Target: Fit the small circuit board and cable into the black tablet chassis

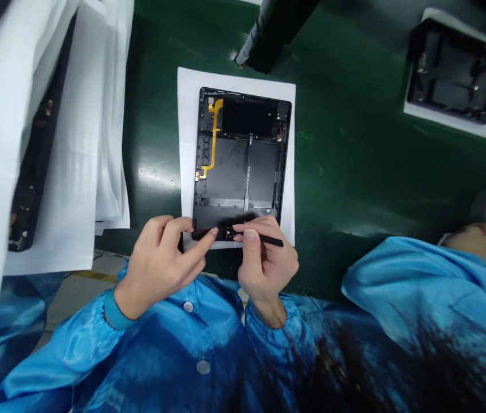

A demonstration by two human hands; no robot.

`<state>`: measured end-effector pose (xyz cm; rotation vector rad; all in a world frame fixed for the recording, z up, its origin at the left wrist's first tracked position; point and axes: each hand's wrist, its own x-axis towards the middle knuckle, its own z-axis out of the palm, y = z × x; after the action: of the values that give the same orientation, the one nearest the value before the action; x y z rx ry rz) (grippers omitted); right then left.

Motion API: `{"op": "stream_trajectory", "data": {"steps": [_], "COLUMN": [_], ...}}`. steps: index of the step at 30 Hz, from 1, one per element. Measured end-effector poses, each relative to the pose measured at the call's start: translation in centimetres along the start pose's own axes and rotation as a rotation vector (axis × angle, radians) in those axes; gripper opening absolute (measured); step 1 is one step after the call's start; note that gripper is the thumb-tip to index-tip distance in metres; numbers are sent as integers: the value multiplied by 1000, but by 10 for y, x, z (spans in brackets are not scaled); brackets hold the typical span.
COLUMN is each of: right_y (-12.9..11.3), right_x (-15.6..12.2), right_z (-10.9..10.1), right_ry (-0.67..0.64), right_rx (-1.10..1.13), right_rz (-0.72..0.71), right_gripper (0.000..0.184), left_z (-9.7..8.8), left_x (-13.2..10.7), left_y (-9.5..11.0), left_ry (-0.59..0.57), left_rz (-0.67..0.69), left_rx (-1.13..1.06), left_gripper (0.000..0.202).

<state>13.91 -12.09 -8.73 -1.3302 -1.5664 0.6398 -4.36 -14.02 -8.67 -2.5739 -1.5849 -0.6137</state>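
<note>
An opened tablet (pixel 243 155) lies back-up on a white sheet (pixel 187 115) on the green belt, with dark battery cells and a yellow flex cable (pixel 214 137) along its left side. My left hand (pixel 161 264) is curled at the tablet's near edge, its index finger pressing a small black part (pixel 202 234) there. My right hand (pixel 264 258) is closed on a thin black stick tool (pixel 271 241), whose tip meets the same near edge next to my left fingertip.
White foam sheets (pixel 75 143) stacked at the left hold another dark device (pixel 32 172). A second opened tablet on a white tray (pixel 458 71) sits far right. A black object (pixel 269 34) lies behind the sheet. A co-worker's blue sleeve (pixel 419 275) and hand (pixel 483 244) rest at right.
</note>
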Motion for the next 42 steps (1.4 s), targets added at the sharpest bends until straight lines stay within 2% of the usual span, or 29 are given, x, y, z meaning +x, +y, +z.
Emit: {"op": "stream_trajectory", "data": {"steps": [6,11,14,20,24,31,37,42], "right_y": [2,2,-1,-7,-6,-4,0,3], "right_x": [-1,0,7,28,34,30,25,22], "right_z": [-1,-1,-2,-4,0,2,-1,1], "right_ry": [5,-31,-118,-396,-455,-422,-310,-283], "right_rx": [33,56,85,98,79,103,142,128], "right_rz": [-14,-48,-62,-98,-103,-98,-157,-146], "right_gripper": [20,20,21,18,17,17,21,20], "left_z": [9,10,11,16,15,12,10,4], "left_x": [-6,-9,-12,-18,-19,-18,-17,-23], "left_y": [22,28,32,34,36,36,31,18], "left_ry": [47,2,11,94,75,58,73,147], "left_rz": [-128,-176,-211,-212,-273,-254,-227,-199], "left_rx": [68,87,122,103,65,60,47,-8], "left_gripper": [28,32,34,31,30,31,30,27]}}
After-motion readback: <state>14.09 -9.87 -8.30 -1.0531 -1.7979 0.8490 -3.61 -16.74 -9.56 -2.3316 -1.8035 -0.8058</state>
